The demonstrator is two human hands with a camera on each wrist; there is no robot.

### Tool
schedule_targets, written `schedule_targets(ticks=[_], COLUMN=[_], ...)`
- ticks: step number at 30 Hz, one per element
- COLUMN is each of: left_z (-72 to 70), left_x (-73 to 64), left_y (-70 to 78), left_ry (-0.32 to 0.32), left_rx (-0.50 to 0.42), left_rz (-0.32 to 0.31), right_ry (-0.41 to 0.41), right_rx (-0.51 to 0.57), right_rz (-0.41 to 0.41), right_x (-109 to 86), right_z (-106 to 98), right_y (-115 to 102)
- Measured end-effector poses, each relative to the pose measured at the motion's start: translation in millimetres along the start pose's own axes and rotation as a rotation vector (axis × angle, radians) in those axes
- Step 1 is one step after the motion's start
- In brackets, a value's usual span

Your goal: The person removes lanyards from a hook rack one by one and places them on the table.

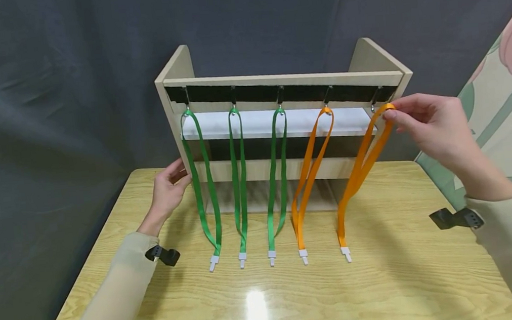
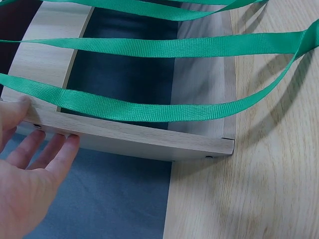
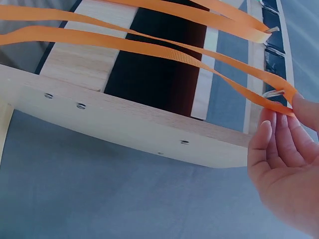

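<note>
My right hand [image 1: 440,126] pinches the top loop of an orange lanyard [image 3: 164,52] between thumb and fingers, close beside the rightmost metal hook [image 3: 273,93]. That lanyard's white plastic clip [image 1: 346,254] lies low, over the table. A second orange lanyard [image 1: 311,168] hangs from the hook to its left. Three green lanyards hang from the remaining hooks: left [image 1: 212,194], middle [image 1: 240,181] and right [image 1: 272,179]. At the left side panel [image 2: 134,132] of the wooden rack [image 1: 275,170], my left hand [image 1: 169,190] grips the edge, thumb at the front and fingers against the outer face.
The rack stands toward the back of a wood-grain table [image 1: 196,307]. A black strip [image 1: 257,94] with hooks runs along its upper front, above a white panel [image 1: 253,124]. Dark cloth [image 1: 262,22] hangs behind, and a floral-patterned cloth [image 1: 507,107] is at the right.
</note>
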State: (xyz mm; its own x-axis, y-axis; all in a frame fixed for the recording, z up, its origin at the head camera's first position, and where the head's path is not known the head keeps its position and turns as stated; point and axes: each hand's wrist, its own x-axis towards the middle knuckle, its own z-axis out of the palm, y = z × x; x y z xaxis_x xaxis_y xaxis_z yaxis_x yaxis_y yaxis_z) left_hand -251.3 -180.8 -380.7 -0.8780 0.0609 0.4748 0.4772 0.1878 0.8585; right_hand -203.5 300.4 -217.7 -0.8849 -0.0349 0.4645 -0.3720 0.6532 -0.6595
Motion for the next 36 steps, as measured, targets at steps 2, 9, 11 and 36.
schedule_targets(ticks=[2, 9, 11, 36], left_z=[0.0, -0.1, 0.2, -1.1], left_x=[-0.2, -0.2, -0.2, 2.9], left_y=[-0.1, 0.9, 1.6, -18.8], left_ry=[-0.002, 0.001, 0.006, 0.015], left_rx=[0.001, 0.002, -0.002, -0.007], left_rz=[0.003, -0.009, -0.018, 0.014], right_ry=[0.004, -0.006, -0.006, 0.053], right_rx=[0.010, 0.057, 0.071, 0.120], right_rz=[0.007, 0.016, 0.013, 0.031], right_x=[-0.4, -2.4, -3.1, -17.9], right_z=[-2.1, -8.9, -11.1, -46.8], right_y=[-2.2, -7.3, -8.1, -5.0])
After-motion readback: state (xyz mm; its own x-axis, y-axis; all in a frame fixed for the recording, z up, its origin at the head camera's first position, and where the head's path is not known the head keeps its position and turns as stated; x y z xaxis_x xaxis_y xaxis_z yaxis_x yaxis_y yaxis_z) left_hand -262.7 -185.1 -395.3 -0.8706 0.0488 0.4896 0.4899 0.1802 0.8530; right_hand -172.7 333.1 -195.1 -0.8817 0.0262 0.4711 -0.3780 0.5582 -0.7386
